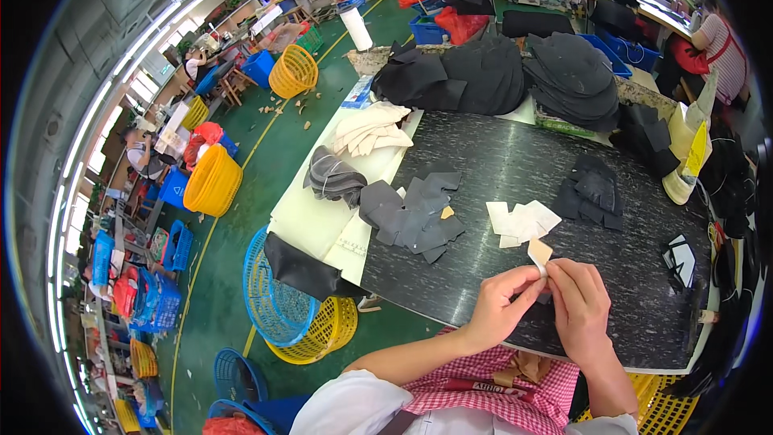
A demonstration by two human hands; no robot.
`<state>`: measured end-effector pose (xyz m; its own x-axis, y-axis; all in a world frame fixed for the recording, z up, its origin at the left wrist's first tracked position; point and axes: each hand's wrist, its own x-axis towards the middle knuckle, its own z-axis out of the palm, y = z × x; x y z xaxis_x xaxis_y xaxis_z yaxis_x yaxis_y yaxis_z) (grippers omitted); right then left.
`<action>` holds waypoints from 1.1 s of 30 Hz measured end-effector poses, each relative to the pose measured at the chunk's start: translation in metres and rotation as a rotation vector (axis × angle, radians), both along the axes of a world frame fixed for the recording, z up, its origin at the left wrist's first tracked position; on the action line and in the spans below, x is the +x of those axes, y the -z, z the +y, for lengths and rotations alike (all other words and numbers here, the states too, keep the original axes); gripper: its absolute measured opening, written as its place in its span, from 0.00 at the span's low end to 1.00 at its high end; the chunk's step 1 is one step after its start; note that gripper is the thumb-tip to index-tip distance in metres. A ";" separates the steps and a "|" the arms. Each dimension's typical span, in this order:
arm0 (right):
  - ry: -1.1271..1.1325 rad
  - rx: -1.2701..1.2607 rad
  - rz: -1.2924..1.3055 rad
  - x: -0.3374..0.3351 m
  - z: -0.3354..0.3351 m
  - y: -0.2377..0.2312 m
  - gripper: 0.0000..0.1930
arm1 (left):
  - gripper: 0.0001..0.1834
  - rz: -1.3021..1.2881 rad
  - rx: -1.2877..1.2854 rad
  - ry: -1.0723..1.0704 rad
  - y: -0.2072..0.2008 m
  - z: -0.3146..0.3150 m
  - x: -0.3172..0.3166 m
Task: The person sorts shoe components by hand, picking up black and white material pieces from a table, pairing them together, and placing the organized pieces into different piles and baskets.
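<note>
Near the front edge of the dark speckled tabletop [451, 290], my left hand [507, 294] and my right hand [578, 300] meet fingertip to fingertip. Both pinch a small tan-and-white piece [539, 253] whose lower part looks bent; whether it is leather, fabric or paper I cannot tell. Just beyond it lies a loose group of flat white pieces [522, 221]. To their left, dark grey cut pieces [415, 213] overlap in a spread heap, with a little tan scrap [448, 213] on top. More dark pieces [592, 192] lie to the right.
Black cut-sheet stacks [483, 72] line the table's far side. Cream pieces [372, 129] and a grey bundle [334, 177] sit at the left. White-and-black pieces [680, 262] lie at the right. Blue [278, 294] and yellow baskets [334, 330] stand below the left edge. Co-workers sit farther off.
</note>
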<state>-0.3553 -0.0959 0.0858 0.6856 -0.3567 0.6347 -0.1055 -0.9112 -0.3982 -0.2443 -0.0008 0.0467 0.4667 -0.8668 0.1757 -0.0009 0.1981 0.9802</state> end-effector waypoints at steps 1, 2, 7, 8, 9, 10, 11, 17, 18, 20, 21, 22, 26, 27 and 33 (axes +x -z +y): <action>0.021 0.007 0.001 0.000 0.002 0.001 0.11 | 0.09 -0.162 0.027 -0.031 -0.001 0.000 0.000; 0.027 0.011 0.006 -0.001 0.002 0.003 0.11 | 0.09 -0.157 0.031 -0.025 -0.001 -0.001 0.000; 0.118 0.317 -0.153 -0.002 -0.027 0.012 0.07 | 0.06 -0.473 -0.022 -0.049 -0.009 0.001 0.013; 0.178 0.569 -0.207 -0.011 -0.037 0.009 0.04 | 0.05 -0.248 0.044 -0.007 -0.004 0.008 0.016; 0.203 0.731 -0.330 -0.018 -0.046 0.005 0.06 | 0.05 -0.032 0.108 0.026 0.000 0.014 0.023; 0.247 0.780 -0.418 -0.029 -0.054 0.000 0.08 | 0.05 0.087 0.076 0.047 0.002 0.015 0.028; 0.218 0.917 -0.579 -0.037 -0.064 0.006 0.10 | 0.05 0.199 0.044 0.054 0.005 0.015 0.035; -0.564 0.241 0.572 -0.079 0.005 -0.007 0.24 | 0.02 0.006 0.028 0.042 0.003 0.017 0.031; -0.558 0.263 0.580 -0.080 0.007 -0.008 0.24 | 0.04 -0.141 0.002 -0.010 0.007 0.019 0.031; -0.156 0.115 0.159 -0.073 0.007 -0.015 0.28 | 0.07 -0.263 0.013 0.112 0.001 0.028 0.018; -0.122 0.127 0.207 -0.061 0.013 -0.013 0.26 | 0.10 -0.395 0.005 0.231 -0.005 0.031 0.011; -0.155 0.186 0.223 -0.063 0.021 0.004 0.25 | 0.13 -0.300 0.067 0.402 -0.020 0.032 0.002; -0.225 0.502 0.212 -0.073 0.022 0.013 0.16 | 0.30 -0.238 -0.091 0.414 -0.018 0.035 0.022; -0.281 0.720 0.273 -0.077 0.019 0.007 0.12 | 0.32 -0.461 -0.169 0.243 -0.013 0.032 0.030; -0.104 0.586 0.161 -0.050 -0.015 0.009 0.20 | 0.23 -0.468 -0.149 0.122 -0.013 0.002 0.005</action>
<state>-0.4049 -0.1108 0.0768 0.8063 -0.5410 0.2391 -0.1281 -0.5545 -0.8223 -0.2389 0.0013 0.0596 0.2051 -0.8595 0.4682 -0.4016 0.3623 0.8411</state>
